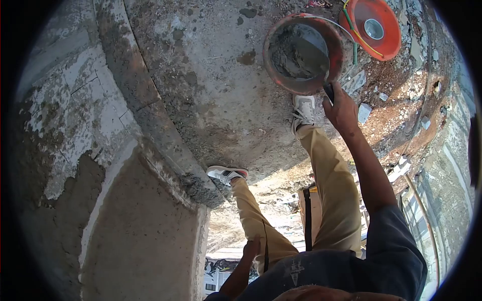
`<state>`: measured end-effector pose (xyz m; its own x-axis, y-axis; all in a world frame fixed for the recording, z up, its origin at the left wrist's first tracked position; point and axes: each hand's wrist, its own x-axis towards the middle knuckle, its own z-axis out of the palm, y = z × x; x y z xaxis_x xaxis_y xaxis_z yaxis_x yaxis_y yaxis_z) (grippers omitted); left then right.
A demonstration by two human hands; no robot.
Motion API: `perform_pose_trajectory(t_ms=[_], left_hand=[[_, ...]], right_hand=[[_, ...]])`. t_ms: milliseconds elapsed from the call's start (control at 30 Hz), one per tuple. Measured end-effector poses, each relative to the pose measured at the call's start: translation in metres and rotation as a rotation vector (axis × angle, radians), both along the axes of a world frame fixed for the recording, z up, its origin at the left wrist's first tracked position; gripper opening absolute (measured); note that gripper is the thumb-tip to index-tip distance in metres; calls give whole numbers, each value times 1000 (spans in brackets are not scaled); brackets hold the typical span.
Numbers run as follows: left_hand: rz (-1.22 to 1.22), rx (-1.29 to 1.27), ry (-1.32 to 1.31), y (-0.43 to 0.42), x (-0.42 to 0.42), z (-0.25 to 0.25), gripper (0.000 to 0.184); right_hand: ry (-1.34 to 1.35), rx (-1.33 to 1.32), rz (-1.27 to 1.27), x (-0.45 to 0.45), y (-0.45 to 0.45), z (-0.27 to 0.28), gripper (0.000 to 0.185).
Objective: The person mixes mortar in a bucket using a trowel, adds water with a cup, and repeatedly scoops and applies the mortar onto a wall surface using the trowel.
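Down at the lower edge, nearest us, a dark shirt (321,276) leans over tan trousers (329,185). The left hand (252,248) rests on the left leg, probably as a brace for the stoop; it lies in shade, so we cannot tell whether its fingers are spread or pressed together.

The right hand (343,110) reaches forward, its fingers curled round a dark handle (329,94) at the near rim of a bucket (271,70). We judge that this hold spares the skin from the wet mix (286,57). A smooth grey patch beyond the handle may be a coated blade; we cannot confirm it.

The bucket is round, reddish and mortar-smeared, its contents lumpy on one side and slick on the other. It stands just beyond the right shoe (304,108), presumably for easy reach. Below, we note gritty, stained ground (216,100).

Farther off, just beside the first, sits a brighter orange bucket (393,25) with a round metallic piece (374,29) inside and a thin yellow tube (369,46) across it.
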<state>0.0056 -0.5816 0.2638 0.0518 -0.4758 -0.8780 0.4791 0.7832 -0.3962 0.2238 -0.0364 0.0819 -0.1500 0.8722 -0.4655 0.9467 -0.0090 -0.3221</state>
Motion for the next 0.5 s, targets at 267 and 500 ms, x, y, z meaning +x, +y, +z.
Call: perform_pose_trajectory(t_ms=[267,500], left_hand=[[-17,-58,70,-38,8,-12,100],[-223,109,-231,-22,-5,-5,106]], right_hand=[[-18,-265,-86,-77,26,-90,46],[395,-394,-241,-28,-15,-84,46]])
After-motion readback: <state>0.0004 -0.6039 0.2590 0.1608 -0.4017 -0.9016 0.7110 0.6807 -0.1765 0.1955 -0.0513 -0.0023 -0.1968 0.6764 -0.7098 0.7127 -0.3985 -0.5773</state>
